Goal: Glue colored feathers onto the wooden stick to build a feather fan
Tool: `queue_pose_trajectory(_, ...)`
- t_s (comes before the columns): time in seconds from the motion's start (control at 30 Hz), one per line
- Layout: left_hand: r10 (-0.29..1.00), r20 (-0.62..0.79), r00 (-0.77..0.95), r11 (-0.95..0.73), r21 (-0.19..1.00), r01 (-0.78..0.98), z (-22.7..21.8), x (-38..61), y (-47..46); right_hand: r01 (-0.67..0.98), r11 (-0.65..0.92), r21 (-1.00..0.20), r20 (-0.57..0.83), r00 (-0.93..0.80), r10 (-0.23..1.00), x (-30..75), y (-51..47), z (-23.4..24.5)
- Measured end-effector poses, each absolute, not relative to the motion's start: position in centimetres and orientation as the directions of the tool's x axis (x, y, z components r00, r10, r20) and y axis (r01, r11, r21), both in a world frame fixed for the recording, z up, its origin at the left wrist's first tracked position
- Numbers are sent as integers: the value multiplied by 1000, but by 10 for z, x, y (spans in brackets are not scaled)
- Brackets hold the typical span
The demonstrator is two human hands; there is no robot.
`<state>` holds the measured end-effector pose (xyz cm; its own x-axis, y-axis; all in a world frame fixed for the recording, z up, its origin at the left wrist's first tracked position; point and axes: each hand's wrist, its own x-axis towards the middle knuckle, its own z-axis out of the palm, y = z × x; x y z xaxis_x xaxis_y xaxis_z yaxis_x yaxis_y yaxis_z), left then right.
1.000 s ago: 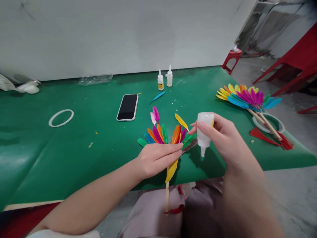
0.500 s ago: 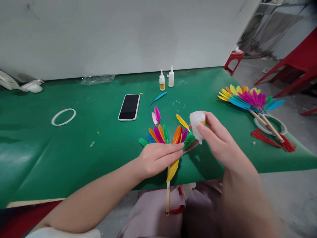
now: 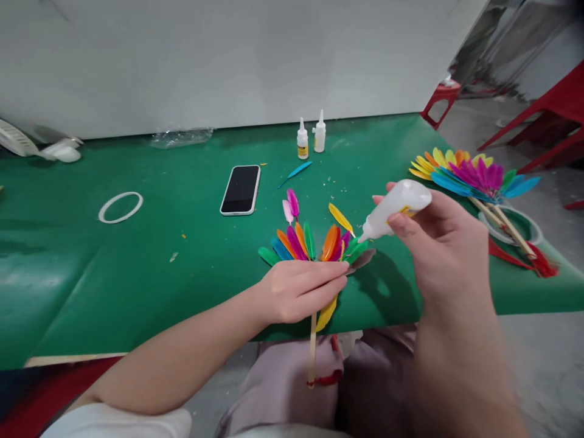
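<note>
My left hand (image 3: pixel 305 291) is closed over the lower feathers of a multicoloured feather fan (image 3: pixel 310 240) at the table's near edge. The fan's wooden stick (image 3: pixel 312 353) points down toward my lap, with red cord at its end. My right hand (image 3: pixel 438 237) grips a white glue bottle (image 3: pixel 398 204), tilted with its nozzle down and to the left. The nozzle tip is at the green feather on the fan's right side; whether it touches I cannot tell. A loose yellow feather (image 3: pixel 341 219) lies just beyond. My left fingers hide the fan's centre.
Two small glue bottles (image 3: pixel 303 141) stand at the back near a blue feather (image 3: pixel 295 173). A phone (image 3: pixel 240 190) and a white ring (image 3: pixel 120 208) lie to the left. Finished-looking feather fans (image 3: pixel 483 176) rest at the right, over another ring (image 3: pixel 533 228). Red chairs (image 3: pixel 552 115) stand beyond.
My right hand has turned the glue bottle from nearly upside down to a slant, bringing its nozzle left to the green feather. My left hand keeps its hold on the fan.
</note>
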<state>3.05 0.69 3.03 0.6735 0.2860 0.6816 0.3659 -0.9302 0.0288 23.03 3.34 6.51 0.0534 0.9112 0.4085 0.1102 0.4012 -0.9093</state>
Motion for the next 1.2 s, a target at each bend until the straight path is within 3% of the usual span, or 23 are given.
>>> queue_pose_trajectory(0.13, 214, 689, 692, -947, -28, 321, 32, 35, 8, 4, 468, -884, 466, 109, 878, 221, 31, 67)
queue_pose_trajectory(0.6, 200, 699, 686, -952, -25, 304, 33, 34, 6, 142, 468, -872, 483, 102, 870, 209, 24, 66)
queue_pose_trajectory(1.2, 190, 718, 670, -954, -27, 300, 34, 33, 6, 62, 500, -864, 503, 150, 851, 207, 22, 65)
